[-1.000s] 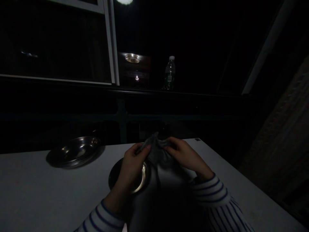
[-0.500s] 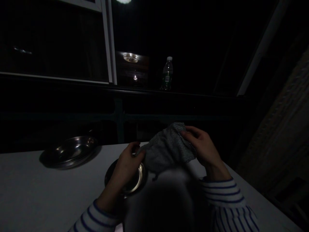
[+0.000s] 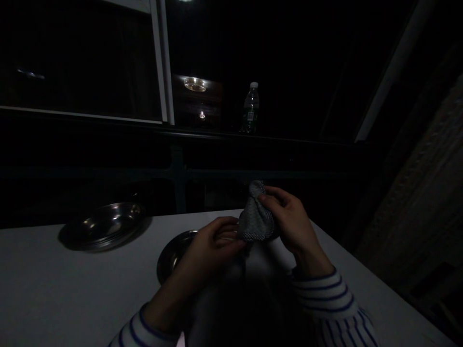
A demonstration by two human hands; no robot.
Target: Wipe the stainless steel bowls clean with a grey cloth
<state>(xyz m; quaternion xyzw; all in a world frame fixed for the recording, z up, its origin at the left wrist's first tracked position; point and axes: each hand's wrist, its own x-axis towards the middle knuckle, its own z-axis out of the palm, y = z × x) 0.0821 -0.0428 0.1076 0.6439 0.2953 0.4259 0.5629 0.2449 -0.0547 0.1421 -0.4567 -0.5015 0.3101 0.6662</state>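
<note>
A grey patterned cloth (image 3: 257, 219) hangs bunched in the air between my hands, above the white table. My right hand (image 3: 289, 217) pinches its upper right part between thumb and fingers. At its lower left edge, my left hand (image 3: 217, 243) closes thumb and fingers on the cloth. Below and behind my left hand lies a shiny metal bowl (image 3: 170, 255), partly hidden by that hand and wrist. A dark blurred shape in front of me covers part of the table below the cloth.
Several stacked metal plates (image 3: 108, 226) rest at the left on the white table (image 3: 43, 284). A plastic bottle (image 3: 251, 108) with a white cap stands on the dark window ledge. Window frames rise behind, and a pale textured curtain-like surface (image 3: 415, 202) is on the right. The scene is dim.
My left hand has moved right, toward my right hand. The cloth, stretched wide before, is now gathered into a narrower bunch. More of the bowl's left side shows.
</note>
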